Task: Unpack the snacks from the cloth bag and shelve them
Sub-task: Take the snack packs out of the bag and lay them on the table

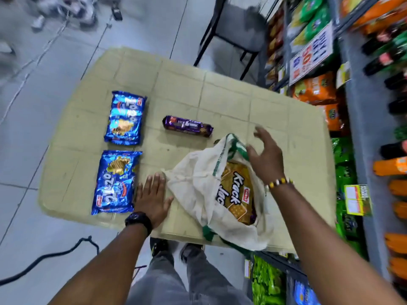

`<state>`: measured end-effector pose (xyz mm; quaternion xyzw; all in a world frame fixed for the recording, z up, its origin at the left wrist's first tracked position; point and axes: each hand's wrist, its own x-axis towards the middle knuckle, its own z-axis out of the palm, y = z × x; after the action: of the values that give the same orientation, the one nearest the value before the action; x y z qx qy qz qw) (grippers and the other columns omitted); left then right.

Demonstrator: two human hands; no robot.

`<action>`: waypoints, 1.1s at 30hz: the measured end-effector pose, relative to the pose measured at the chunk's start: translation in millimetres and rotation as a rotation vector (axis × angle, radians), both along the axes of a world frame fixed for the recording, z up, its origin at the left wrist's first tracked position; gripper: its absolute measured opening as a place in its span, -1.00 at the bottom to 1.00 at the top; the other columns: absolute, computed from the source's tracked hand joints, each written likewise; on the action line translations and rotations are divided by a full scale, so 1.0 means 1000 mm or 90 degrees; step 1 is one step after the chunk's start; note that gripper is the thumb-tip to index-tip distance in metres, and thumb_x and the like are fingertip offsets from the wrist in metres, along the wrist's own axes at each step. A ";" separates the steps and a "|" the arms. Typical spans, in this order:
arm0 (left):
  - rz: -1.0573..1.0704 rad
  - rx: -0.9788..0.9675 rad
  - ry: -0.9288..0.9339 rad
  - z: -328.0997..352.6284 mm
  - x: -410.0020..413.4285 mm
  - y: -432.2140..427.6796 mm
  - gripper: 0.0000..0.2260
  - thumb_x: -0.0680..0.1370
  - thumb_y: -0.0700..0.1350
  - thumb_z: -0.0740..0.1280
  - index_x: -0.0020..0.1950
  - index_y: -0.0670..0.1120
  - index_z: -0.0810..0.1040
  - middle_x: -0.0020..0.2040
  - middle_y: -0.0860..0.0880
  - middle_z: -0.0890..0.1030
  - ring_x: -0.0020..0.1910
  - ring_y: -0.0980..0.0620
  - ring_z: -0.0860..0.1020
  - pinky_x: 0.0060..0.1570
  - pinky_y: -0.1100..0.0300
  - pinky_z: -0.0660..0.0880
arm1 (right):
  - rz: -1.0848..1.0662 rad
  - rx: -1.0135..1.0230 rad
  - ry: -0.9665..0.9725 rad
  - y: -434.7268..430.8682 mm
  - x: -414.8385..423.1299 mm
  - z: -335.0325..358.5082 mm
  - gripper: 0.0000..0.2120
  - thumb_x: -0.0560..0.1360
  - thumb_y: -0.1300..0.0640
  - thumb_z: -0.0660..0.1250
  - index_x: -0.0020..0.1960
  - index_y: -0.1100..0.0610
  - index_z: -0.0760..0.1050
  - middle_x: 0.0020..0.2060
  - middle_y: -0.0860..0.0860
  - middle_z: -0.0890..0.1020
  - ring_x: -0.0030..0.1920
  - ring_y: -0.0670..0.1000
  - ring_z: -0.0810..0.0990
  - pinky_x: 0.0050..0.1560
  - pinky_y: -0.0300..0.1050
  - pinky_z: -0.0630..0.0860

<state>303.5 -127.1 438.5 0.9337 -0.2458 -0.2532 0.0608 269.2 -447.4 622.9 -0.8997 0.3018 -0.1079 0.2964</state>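
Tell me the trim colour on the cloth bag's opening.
Green trim on an off-white cloth bag; shows best in the head view.

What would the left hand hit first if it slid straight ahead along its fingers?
Probably the corner of the cloth bag, which lies right at the fingertips of the left hand. Beyond it comes bare table, then the left end of the purple biscuit roll, though the angle makes that uncertain.
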 end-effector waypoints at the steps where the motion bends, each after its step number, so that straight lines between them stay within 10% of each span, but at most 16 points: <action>1: 0.027 -0.024 0.020 0.013 0.003 -0.006 -0.36 0.59 0.22 0.01 0.61 -0.05 0.03 0.63 -0.10 0.03 0.60 -0.11 0.02 0.53 -0.12 -0.04 | -0.029 0.014 0.004 -0.002 -0.029 0.002 -0.52 0.47 0.15 0.42 0.37 0.10 0.44 0.23 0.05 0.61 0.23 0.03 0.57 0.21 -0.18 0.43; 7: 0.262 -0.338 0.234 0.103 -0.022 -0.059 -0.54 0.52 0.28 0.25 0.25 0.00 0.42 0.18 -0.05 0.56 0.07 -0.07 0.59 0.02 0.09 0.50 | -0.037 0.103 0.154 0.043 -0.182 -0.045 -0.72 0.46 0.20 0.34 0.15 -0.01 0.55 0.03 0.05 0.66 0.04 0.06 0.62 -0.05 -0.19 0.48; 10: 0.232 -0.298 0.241 0.130 -0.035 -0.094 -0.52 0.43 0.25 0.39 0.19 0.04 0.33 -0.06 0.12 0.53 -0.11 0.01 0.59 -0.22 0.17 0.41 | 0.113 0.169 0.308 0.073 -0.214 -0.068 -0.57 0.48 0.09 0.26 0.35 -0.07 0.44 0.31 0.01 0.53 0.31 0.04 0.50 0.28 -0.17 0.44; 13: 0.208 -0.246 0.185 0.136 -0.032 -0.106 -0.69 0.46 0.01 0.44 0.06 -0.03 0.37 -0.13 0.04 0.53 -0.09 -0.08 0.59 -0.19 0.15 0.41 | 0.226 0.199 0.321 0.088 -0.210 -0.071 -0.38 0.48 0.07 0.24 0.52 -0.05 0.22 0.49 -0.08 0.30 0.48 -0.02 0.30 0.39 -0.34 0.21; 18: 0.239 -0.255 0.106 0.135 -0.022 -0.084 -0.91 0.45 -0.18 0.37 -0.17 -0.09 0.46 -0.26 -0.04 0.59 -0.22 -0.12 0.55 -0.22 0.07 0.43 | 0.290 0.211 0.377 0.096 -0.181 -0.065 -0.28 0.47 0.05 0.22 0.58 -0.06 0.01 0.41 0.02 0.43 0.29 0.09 0.51 0.19 -0.12 0.50; 23: 0.159 -0.090 0.016 0.127 -0.008 -0.033 -0.86 0.53 -0.15 0.28 0.02 -0.03 0.61 0.01 -0.17 0.59 -0.01 -0.22 0.59 -0.08 0.05 0.49 | 0.481 0.204 0.496 0.096 -0.169 -0.066 -0.52 0.48 -0.02 0.30 0.37 0.04 0.37 0.27 0.12 0.54 0.25 0.14 0.51 0.09 -0.11 0.43; 28: 0.122 0.119 0.095 0.112 -0.013 -0.007 -0.58 0.58 -0.06 0.16 0.45 0.09 0.40 0.38 -0.22 0.36 0.31 -0.28 0.45 0.32 -0.06 0.43 | 0.299 0.227 0.282 0.087 -0.178 -0.068 -0.72 0.43 0.07 0.27 0.09 -0.06 0.62 -0.04 -0.14 0.69 -0.11 -0.18 0.62 -0.10 -0.34 0.50; 33: 0.107 -0.116 0.041 0.122 -0.045 -0.046 -0.68 0.54 -0.06 0.25 0.28 0.09 0.54 0.28 -0.09 0.48 0.16 -0.12 0.53 0.15 0.07 0.51 | 0.091 0.186 0.047 0.066 -0.180 -0.065 -0.66 0.34 0.28 0.40 -0.09 -0.17 0.61 -0.14 -0.30 0.58 -0.16 -0.33 0.56 -0.16 -0.50 0.45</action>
<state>258.8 -173.1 560.1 0.9329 -0.1868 -0.2536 0.1746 89.3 -381.6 558.0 -0.8695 0.2606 -0.0083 0.4194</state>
